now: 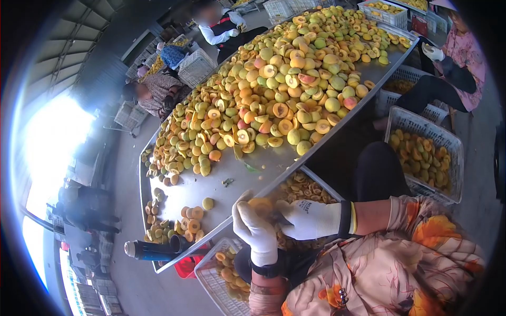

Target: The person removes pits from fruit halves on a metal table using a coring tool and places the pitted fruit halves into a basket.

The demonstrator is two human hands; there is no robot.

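Observation:
My left hand [254, 229], in a white glove, has its fingers curled round a yellow-orange fruit [261, 205] near the table's front edge. Close on the right, my right hand [311, 218], gloved too, reaches the same fruit with closed, blurred fingertips; what they grip is too smeared to tell. Beyond both hands, a metal table [205, 187] bears a large heap of fruit, whole and halved [279, 109]. Just below the hands, a crate holds cut fruit pieces [305, 187].
White crates of fruit stand at the right [421, 158] and lower left [224, 271]. A dark cylinder [153, 250] juts from the table's near left corner beside a red container [185, 267]. Other people sit at the right [466, 66], top [219, 31] and left [161, 92].

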